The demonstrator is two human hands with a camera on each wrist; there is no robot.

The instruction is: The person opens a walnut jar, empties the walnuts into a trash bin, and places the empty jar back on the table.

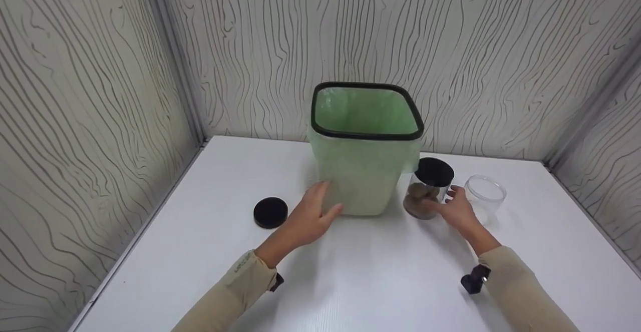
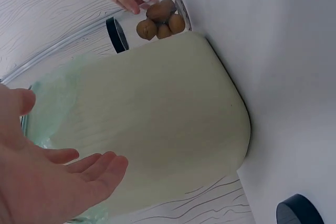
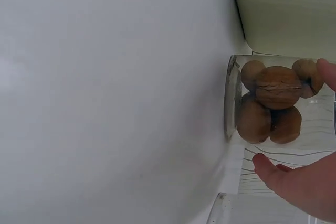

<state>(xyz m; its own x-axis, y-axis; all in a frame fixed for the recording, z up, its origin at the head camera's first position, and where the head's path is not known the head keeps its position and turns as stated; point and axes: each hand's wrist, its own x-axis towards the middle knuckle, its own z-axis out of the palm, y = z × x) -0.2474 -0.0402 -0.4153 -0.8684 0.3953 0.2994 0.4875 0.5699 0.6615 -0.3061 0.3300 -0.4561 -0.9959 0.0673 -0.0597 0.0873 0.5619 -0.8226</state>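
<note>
A light green waste bin (image 1: pixel 358 182) with a thin green liner under its black rim stands upright on the table. My left hand (image 1: pixel 308 222) is at the bin's lower left front, its fingers extended and thumb apart; in the left wrist view, the palm faces the bin with nothing in it. To the bin's right is a clear jar (image 1: pixel 419 204) with a black lid (image 1: pixel 434 172), holding several walnuts (image 3: pixel 278 87). My right hand (image 1: pixel 458 212) reaches to that jar's right side, thumb and fingers spread about it. In the right wrist view, one fingertip overlaps the jar's side.
Right of my right hand stands a second clear jar (image 1: pixel 486 192), uncovered, with something white at its base. A loose black lid (image 1: pixel 270 213) lies flat to the left of the bin. Patterned panels (image 1: pixel 250 46) wall the white table (image 1: pixel 200 272) at the back and sides.
</note>
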